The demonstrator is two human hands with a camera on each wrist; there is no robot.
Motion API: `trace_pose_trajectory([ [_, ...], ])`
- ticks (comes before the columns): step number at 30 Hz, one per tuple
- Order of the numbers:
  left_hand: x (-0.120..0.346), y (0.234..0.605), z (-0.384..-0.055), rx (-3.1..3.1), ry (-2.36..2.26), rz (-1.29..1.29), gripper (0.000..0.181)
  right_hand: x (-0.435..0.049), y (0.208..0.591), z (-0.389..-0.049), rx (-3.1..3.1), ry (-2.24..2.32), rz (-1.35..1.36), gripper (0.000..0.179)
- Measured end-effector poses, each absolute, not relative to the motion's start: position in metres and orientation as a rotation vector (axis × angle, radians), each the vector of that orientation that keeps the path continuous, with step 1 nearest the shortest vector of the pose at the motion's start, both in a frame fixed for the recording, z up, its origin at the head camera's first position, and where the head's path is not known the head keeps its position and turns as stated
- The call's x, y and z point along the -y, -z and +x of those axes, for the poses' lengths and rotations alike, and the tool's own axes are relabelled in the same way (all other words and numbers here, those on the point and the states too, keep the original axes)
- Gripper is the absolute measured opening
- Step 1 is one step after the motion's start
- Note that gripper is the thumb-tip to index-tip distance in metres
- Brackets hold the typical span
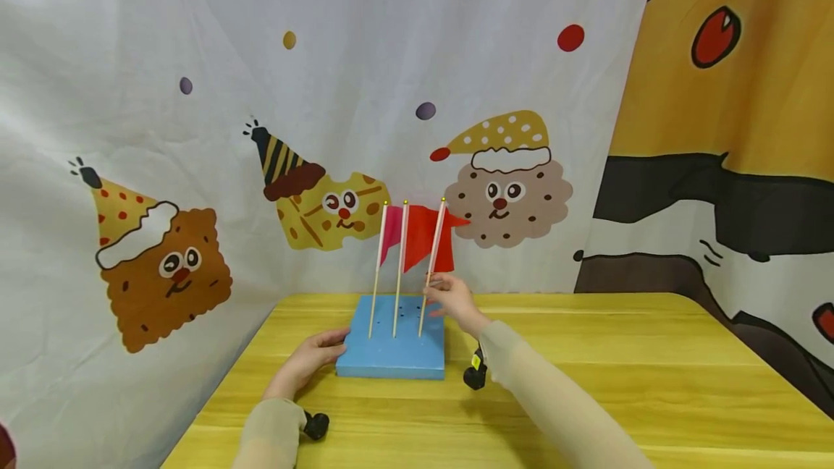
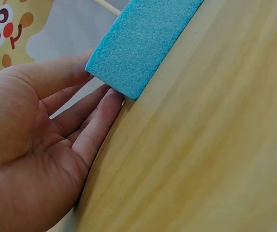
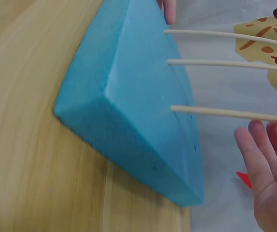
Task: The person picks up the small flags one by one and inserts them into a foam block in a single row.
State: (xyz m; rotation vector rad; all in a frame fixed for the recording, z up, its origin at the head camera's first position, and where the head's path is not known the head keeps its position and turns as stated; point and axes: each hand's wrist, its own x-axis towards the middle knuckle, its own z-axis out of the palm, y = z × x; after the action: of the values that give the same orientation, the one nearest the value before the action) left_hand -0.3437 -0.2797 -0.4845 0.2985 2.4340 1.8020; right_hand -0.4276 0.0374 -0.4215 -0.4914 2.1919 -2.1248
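A blue foam block (image 1: 391,360) lies on the table, and three small flags on thin wooden sticks stand in it in a row. The left flag (image 1: 391,231) is pink, the middle flag (image 1: 419,231) orange-red. The right flag (image 1: 444,252), red, leans a little to the right. My right hand (image 1: 456,300) pinches its stick (image 3: 215,111) between thumb and forefinger below the cloth; the other fingers are spread loosely. My left hand (image 1: 311,357) rests against the block's left side, thumb at the upper edge and fingers (image 2: 97,123) extended along the side.
Small holes (image 1: 401,315) show in the block's top behind the sticks. The wooden table (image 1: 586,360) stretches to the right, its back edge close to a white curtain (image 1: 365,56) with cartoon biscuits. A black wrist camera (image 1: 475,375) hangs under the right sleeve.
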Motion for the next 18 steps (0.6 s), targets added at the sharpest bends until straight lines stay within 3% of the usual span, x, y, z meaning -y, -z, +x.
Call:
trace_pose_trajectory([
  [18, 0.279, 0.486, -0.350, -2.416, -1.809, 0.306, 0.051, -0.077, 0.426, -0.428, -2.209, 1.986, -0.587, 0.030],
])
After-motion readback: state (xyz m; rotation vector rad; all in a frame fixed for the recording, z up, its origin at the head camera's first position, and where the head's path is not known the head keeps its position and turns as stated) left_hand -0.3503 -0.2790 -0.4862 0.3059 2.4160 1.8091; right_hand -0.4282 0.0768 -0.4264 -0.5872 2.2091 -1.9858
